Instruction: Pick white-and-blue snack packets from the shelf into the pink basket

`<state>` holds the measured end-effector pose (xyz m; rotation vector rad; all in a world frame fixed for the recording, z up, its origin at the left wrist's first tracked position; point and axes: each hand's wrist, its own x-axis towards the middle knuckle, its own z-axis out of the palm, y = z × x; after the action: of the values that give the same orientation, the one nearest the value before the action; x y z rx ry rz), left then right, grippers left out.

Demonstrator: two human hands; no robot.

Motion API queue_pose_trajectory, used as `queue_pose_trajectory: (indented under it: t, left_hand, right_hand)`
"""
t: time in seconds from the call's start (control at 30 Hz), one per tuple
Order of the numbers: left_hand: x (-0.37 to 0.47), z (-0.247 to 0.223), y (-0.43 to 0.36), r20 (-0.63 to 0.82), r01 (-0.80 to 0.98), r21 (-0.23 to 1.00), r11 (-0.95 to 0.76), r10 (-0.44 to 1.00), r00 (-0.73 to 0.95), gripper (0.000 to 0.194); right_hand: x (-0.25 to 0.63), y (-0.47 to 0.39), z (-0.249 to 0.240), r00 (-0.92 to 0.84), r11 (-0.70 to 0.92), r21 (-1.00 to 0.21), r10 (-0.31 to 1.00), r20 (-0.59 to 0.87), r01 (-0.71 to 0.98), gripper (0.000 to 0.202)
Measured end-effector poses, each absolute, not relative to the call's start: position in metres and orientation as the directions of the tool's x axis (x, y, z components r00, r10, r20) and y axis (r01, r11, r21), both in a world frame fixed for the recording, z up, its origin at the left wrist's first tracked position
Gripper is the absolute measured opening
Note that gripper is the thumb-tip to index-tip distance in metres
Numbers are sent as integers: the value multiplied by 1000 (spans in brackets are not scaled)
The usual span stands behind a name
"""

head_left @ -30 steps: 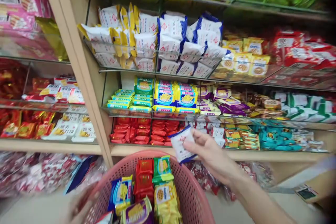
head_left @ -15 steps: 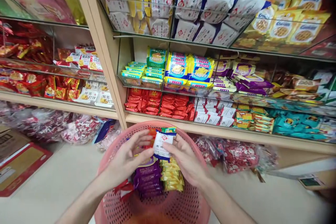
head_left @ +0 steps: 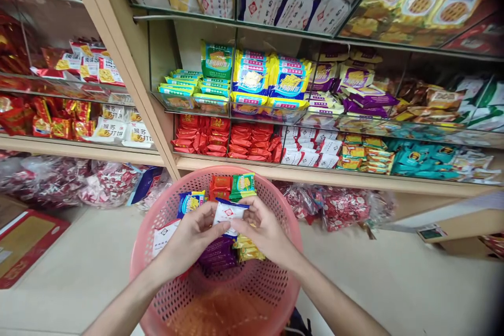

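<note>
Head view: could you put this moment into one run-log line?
left hand: holds white packet | right hand: holds same packet | packet: over pink basket | basket: snack packs inside

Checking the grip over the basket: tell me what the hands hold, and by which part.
Both hands hold one small white packet: the left hand pinches its left edge, the right hand its right edge, above the pink basket.

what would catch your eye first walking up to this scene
The round pink basket at bottom centre stands out first, with snack packs lined up along its far side. Just above it, the left hand and right hand together hold a small white packet with blue edging. Behind them, the glass-fronted shelves are packed with bright wrappers, including a dense block of red packs.
</note>
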<state>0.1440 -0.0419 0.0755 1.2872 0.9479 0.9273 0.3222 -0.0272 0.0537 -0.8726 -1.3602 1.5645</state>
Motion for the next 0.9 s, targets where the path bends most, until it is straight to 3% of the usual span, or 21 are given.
queue_pose_trajectory:
  t: [0.1, 0.2, 0.33, 0.53, 0.7, 0.9]
  left_hand:
    - [146, 72, -48, -97, 41, 995, 88, 933, 347, 20]
    - [154, 67, -58, -181, 273, 959, 74, 902, 392, 18]
    - [169, 49, -71, -301, 591, 806, -19, 847, 438, 16]
    - [185, 21, -72, -451, 803, 576, -151, 760, 467, 22]
    - [193, 17, -75, -562, 904, 354, -241, 717, 412, 35]
    - [199, 1, -78, -537, 888, 408, -212, 731, 421, 48]
  right_hand:
    - [341, -28, 47, -344, 9, -996, 938, 38, -86, 33]
    - [361, -26, 40, -190, 15, -997, 981, 28, -71, 33]
    - [381, -23, 31, -40, -2, -997, 999, 1, -80, 33]
    - [388, -25, 22, -1, 23, -993, 1000, 23, -114, 33]
    - [390, -28, 20, 13, 30, -992, 1000, 28, -123, 34]
    - [390, -32, 19, 18, 27, -993, 1000, 25, -116, 33]
